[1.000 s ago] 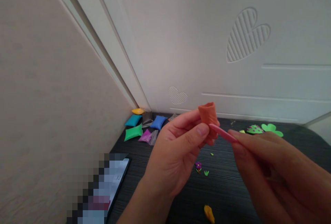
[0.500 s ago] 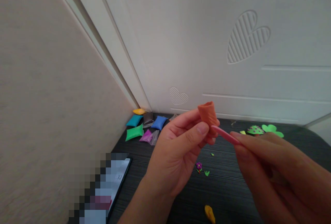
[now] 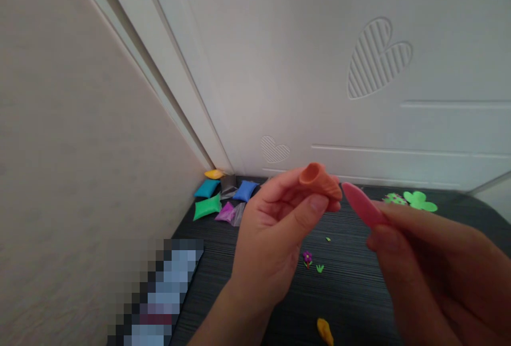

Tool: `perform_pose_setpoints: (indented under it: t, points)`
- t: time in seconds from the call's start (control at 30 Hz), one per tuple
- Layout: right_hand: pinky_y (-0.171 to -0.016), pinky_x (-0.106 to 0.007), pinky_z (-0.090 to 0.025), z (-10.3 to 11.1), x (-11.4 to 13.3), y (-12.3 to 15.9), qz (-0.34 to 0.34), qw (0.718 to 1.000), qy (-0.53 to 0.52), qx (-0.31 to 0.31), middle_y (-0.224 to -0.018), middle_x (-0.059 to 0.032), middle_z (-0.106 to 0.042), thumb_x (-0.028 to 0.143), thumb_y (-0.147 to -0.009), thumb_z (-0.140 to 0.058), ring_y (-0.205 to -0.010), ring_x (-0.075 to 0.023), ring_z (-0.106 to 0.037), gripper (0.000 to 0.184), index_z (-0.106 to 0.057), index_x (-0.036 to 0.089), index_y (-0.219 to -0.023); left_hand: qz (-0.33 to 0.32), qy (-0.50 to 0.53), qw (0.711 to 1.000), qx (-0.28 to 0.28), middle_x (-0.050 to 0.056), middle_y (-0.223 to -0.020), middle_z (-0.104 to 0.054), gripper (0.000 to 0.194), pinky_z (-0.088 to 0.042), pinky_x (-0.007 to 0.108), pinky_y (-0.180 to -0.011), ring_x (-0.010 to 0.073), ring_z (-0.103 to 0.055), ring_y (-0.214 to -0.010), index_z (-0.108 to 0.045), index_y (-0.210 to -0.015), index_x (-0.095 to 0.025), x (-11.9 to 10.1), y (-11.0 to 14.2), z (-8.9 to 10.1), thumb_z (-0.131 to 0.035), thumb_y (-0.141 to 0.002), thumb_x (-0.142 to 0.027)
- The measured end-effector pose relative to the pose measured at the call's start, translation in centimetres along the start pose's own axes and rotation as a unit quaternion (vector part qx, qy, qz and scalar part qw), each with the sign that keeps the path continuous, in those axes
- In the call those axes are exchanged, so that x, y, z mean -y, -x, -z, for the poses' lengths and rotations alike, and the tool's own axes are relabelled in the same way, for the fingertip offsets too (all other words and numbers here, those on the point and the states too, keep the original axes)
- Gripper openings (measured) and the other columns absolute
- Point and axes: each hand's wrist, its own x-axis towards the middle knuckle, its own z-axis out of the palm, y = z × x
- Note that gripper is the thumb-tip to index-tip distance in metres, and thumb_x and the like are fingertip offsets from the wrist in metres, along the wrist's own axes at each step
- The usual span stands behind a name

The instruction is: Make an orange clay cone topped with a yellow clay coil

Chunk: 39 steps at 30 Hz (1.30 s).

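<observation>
My left hand (image 3: pixel 275 234) is closed around a hollow orange clay piece (image 3: pixel 321 182), thumb in front and fingers behind. Its round opening faces up and to the left, and fine grooves mark its right part. In my right hand (image 3: pixel 435 261) a pink modelling tool (image 3: pixel 363 205) is pinched between thumb and forefinger. The tool's flat rounded tip lies just right of the orange clay, with a small gap between them. My right fingers hide the tool's other end.
On the dark table (image 3: pixel 351 287) are a small purple flower (image 3: pixel 307 256), green bits (image 3: pixel 320 269) and a yellow clay lump (image 3: pixel 324 331). Coloured clay packets (image 3: pixel 207 206) lie at the back left. A green clover shape (image 3: pixel 419 200) is at the back right. A phone (image 3: pixel 167 287) lies at left.
The orange clay has tipped over to the left, so its opening now shows. My right hand has drawn the pink tool off the clay and turned its flat face into view.
</observation>
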Motion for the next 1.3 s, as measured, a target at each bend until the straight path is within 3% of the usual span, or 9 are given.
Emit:
perform_pose_setpoints:
  t: [0.27, 0.43, 0.67, 0.83, 1.07, 1.3]
  points:
    - [-0.08, -0.028, -0.052, -0.02, 0.0, -0.32, 0.034, 0.997, 0.065, 0.01, -0.09, 0.0046, -0.072, 0.026, -0.082, -0.06, -0.078, -0.014, -0.067, 0.024, -0.062, 0.029, -0.105, -0.038, -0.049, 0.998, -0.012, -0.006, -0.094, -0.073, 0.025, -0.052, 0.011, -0.084, 0.0045, -0.067, -0.088, -0.068, -0.099, -0.024, 0.38, 0.42, -0.12, -0.062, -0.082, -0.008]
    - [-0.072, -0.031, -0.055, -0.17, 0.07, -0.69, 0.046, 0.995, 0.069, 0.05, -0.082, 0.0007, -0.073, 0.025, -0.084, -0.056, -0.072, -0.0171, -0.068, 0.02, -0.062, 0.026, -0.103, -0.051, -0.082, 0.995, -0.032, -0.006, -0.096, -0.073, 0.027, -0.052, 0.013, -0.087, 0.0052, -0.067, -0.091, -0.068, -0.1, -0.026, 0.51, 0.4, -0.06, -0.06, -0.082, -0.007]
    - [-0.074, -0.026, -0.053, -0.05, -0.16, -0.02, 0.022, 0.999, 0.046, -0.007, -0.092, 0.0031, -0.073, 0.027, -0.082, -0.06, -0.078, -0.0137, -0.068, 0.021, -0.063, 0.028, -0.103, -0.072, -0.076, 0.994, -0.013, -0.007, -0.093, -0.073, 0.027, -0.052, 0.012, -0.085, 0.0039, -0.066, -0.087, -0.068, -0.099, -0.025, 0.46, 0.51, -0.31, -0.06, -0.082, -0.006]
    - [-0.078, -0.03, -0.054, 0.02, -0.19, -0.06, 0.045, 0.995, 0.089, 0.003, -0.089, 0.0014, -0.072, 0.026, -0.082, -0.06, -0.079, -0.0162, -0.068, 0.023, -0.061, 0.026, -0.105, -0.068, -0.073, 0.995, -0.011, -0.007, -0.095, -0.073, 0.028, -0.052, 0.011, -0.085, 0.0037, -0.067, -0.087, -0.067, -0.101, -0.026, 0.48, 0.49, -0.32, -0.059, -0.083, -0.006]
    - [-0.072, -0.03, -0.056, -0.07, -0.02, -0.59, 0.051, 0.995, 0.083, 0.036, -0.083, 0.0001, -0.072, 0.025, -0.083, -0.057, -0.07, -0.0166, -0.068, 0.019, -0.062, 0.025, -0.101, -0.088, -0.093, 0.992, -0.008, -0.007, -0.095, -0.073, 0.029, -0.052, 0.012, -0.086, 0.0035, -0.067, -0.087, -0.067, -0.102, -0.025, 0.49, 0.52, -0.09, -0.058, -0.084, -0.005]
    - [-0.079, -0.028, -0.053, -0.35, 0.48, -0.01, 0.002, 0.997, 0.061, -0.04, -0.091, 0.0039, -0.072, 0.03, -0.085, -0.056, -0.079, -0.0138, -0.067, 0.017, -0.062, 0.029, -0.1, -0.089, -0.085, 0.992, -0.016, -0.007, -0.094, -0.072, 0.028, -0.054, 0.014, -0.083, 0.0046, -0.066, -0.084, -0.067, -0.101, -0.025, 0.32, 0.6, -0.39, -0.057, -0.084, -0.006]
